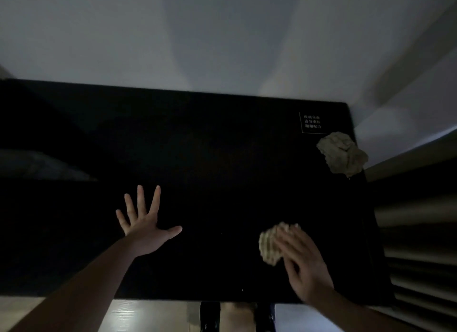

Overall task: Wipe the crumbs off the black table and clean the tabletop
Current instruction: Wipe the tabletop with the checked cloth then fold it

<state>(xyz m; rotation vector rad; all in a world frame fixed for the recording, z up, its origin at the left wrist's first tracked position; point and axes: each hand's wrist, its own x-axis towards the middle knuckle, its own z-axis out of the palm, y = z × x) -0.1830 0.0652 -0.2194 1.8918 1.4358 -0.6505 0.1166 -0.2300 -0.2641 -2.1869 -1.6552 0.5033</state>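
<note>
The black table [210, 158] fills the middle of the view in dim light. My right hand [305, 265] lies blurred over a pale waffle-textured cloth [270, 245] near the table's front right, fingers pressing it onto the top. My left hand [142, 223] rests flat on the tabletop at the front left, fingers spread, holding nothing. A crumpled pale wad of paper or cloth [342, 156] sits at the table's right edge, partly overhanging it. A tiny pale speck [242, 290] shows near the front edge; other crumbs cannot be made out in the dark.
A small white printed label [312, 122] marks the far right corner of the table. A white wall [222, 35] stands behind. Slatted panels [420, 245] run along the right side. Light floor and dark shoes [210, 317] show below the front edge.
</note>
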